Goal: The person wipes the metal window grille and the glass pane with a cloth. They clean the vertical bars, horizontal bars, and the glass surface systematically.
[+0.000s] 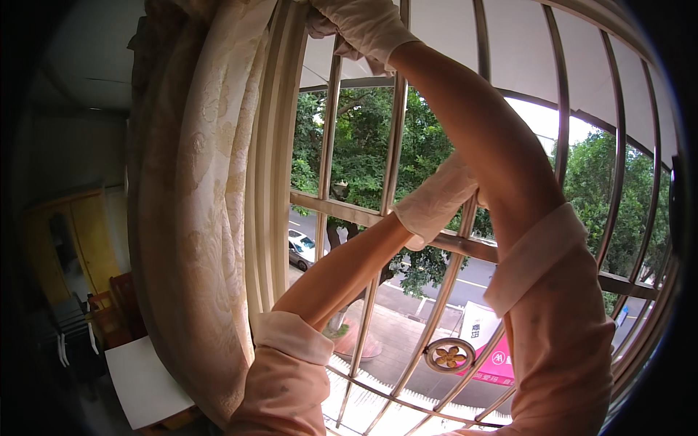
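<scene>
My right hand (362,24), in a white glove, reaches up to the top left of the window. It holds a crumpled greyish-pink cloth (362,54) beside the upper frame and the metal bars; the fingertips are cut off by the picture's top edge. Lower down, my left hand (439,199), also gloved in white, grips an upright metal bar (466,220) just above the horizontal rail (343,211). My right forearm crosses in front and hides part of the left fingers.
A patterned beige curtain (212,163) hangs left of the ribbed window frame (272,163). Further bars (561,109) span the opening, one pair holding a flower ornament (450,356). Outside are trees, a road, a white car (301,248) and a pink-and-white canopy (482,338). Indoors stands a wooden wardrobe (90,234).
</scene>
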{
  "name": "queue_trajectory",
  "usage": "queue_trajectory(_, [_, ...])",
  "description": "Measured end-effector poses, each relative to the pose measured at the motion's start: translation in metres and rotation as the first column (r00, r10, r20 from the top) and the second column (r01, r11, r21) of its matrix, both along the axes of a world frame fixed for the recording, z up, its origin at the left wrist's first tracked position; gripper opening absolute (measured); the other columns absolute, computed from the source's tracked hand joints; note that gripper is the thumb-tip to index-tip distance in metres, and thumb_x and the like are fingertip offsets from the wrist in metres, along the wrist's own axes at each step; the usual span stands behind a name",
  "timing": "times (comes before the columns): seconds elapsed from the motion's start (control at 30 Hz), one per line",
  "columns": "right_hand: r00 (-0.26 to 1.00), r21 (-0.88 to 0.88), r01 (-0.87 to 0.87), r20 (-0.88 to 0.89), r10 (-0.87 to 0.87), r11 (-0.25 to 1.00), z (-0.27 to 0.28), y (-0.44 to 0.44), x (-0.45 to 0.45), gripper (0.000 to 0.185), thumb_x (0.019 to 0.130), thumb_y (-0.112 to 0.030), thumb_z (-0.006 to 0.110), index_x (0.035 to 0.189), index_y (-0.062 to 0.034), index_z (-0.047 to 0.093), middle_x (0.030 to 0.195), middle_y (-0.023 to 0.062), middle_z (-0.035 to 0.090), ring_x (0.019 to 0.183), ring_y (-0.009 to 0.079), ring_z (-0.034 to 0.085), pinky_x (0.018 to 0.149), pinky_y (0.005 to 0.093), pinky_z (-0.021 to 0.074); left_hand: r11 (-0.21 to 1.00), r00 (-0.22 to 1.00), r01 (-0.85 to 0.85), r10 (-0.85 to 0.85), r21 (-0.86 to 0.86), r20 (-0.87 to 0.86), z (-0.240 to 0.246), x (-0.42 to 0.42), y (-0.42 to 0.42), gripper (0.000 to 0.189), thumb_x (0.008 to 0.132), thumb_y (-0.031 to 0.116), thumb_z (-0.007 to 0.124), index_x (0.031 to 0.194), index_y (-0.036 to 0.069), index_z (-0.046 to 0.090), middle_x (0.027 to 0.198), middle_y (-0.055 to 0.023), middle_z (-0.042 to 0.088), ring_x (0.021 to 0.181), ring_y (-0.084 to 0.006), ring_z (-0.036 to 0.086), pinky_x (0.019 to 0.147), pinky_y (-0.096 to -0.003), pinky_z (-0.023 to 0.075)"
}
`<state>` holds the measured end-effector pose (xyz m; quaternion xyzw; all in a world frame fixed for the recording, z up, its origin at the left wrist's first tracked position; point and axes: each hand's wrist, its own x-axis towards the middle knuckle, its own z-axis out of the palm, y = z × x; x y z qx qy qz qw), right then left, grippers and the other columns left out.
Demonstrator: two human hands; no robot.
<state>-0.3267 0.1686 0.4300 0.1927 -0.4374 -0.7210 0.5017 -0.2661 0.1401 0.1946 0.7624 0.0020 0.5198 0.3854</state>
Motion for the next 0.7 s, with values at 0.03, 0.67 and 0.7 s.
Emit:
queue_trajectory(0.03, [0.973, -0.271, -0.097, 0.177, 0.149, 0.958, 0.008, 0.018, -0.011, 0.017, 0.092, -0.019, 0.061, 0.106, -0.0093, 0.058, 0.101, 0.0053, 0.059, 0.090, 0.0232, 0.059, 0.074, 0.0382, 0.0478, 1.000, 1.000, 0.024, -0.024, 0.016, -0.016, -0.002, 0.003, 0.002, 0.031, 0.106, 0.035, 0.059, 0.112, 0.006, 0.053, 0.081, 0.0017, 0.048, 0.069, -0.0047, 0.049, 0.066, -0.0283, 0.0550])
queue_trajectory(0.67, [0.262, -0.296, 0.954, 0.907, -0.331, -0.054, -0.164, -0.036, -0.013, 0.024, 0.098, -0.022, 0.062, 0.116, -0.0108, 0.072, 0.106, 0.0130, 0.075, 0.101, 0.0315, 0.071, 0.092, 0.0447, 0.0546, 0.919, 1.000, 0.024, -0.029, 0.394, 0.006, -0.019, 0.000, 0.074, 0.019, 0.106, 0.024, 0.060, 0.114, 0.008, 0.057, 0.081, 0.0029, 0.052, 0.074, -0.0023, 0.051, 0.064, -0.0232, 0.0453])
queue_trajectory(0.7, [0.429, -0.442, 0.897, 0.865, -0.261, 0.008, -0.155, -0.031, -0.003, 0.026, 0.093, -0.021, 0.066, 0.115, -0.0096, 0.074, 0.110, 0.0127, 0.075, 0.103, 0.0319, 0.071, 0.092, 0.0444, 0.0555, 0.925, 0.996, -0.051, 0.022, 0.376, 0.081, -0.026, 0.015, 0.076, 0.021, 0.106, 0.027, 0.062, 0.113, 0.008, 0.058, 0.080, 0.0039, 0.051, 0.071, -0.0023, 0.050, 0.062, -0.0236, 0.0454])
